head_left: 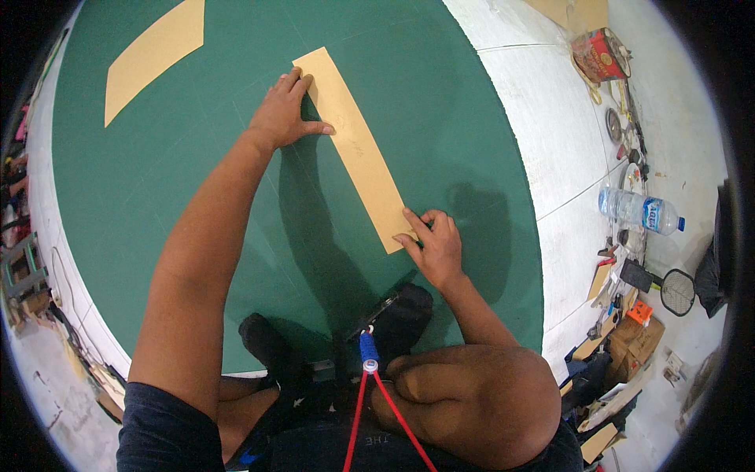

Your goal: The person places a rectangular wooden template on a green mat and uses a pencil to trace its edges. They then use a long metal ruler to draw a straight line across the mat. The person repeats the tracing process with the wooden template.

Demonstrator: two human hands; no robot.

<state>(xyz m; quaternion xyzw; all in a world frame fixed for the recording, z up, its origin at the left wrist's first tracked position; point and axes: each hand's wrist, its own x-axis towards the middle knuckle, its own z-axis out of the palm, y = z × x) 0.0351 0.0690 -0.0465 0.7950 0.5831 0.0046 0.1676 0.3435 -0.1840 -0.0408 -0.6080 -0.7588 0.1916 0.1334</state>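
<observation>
Find a long, narrow, light brown strip (354,149), card or thick paper by the look, flat on the big, dark green sheet (440,118), slanting from the left hand down to the right one. At the far end, a touch from the bare left hand (279,110), spread wide, with fingertips near the top corner and thumb on the left edge, not wrapped around anything. At the near end, a touch from the bare right hand (436,248), with thumb and pointing finger by the right-side corner. Cannot tell a pinch there from a soft press. Probably very light, a bit stiff, but easy to bend, crease or tear. Maybe a little slidy too, so best to press softly. For lifting, pinch both short ends together; avoid tugging at the middle. Up at the left, another flat, light brown piece (161,59), well apart from both hands.
</observation>
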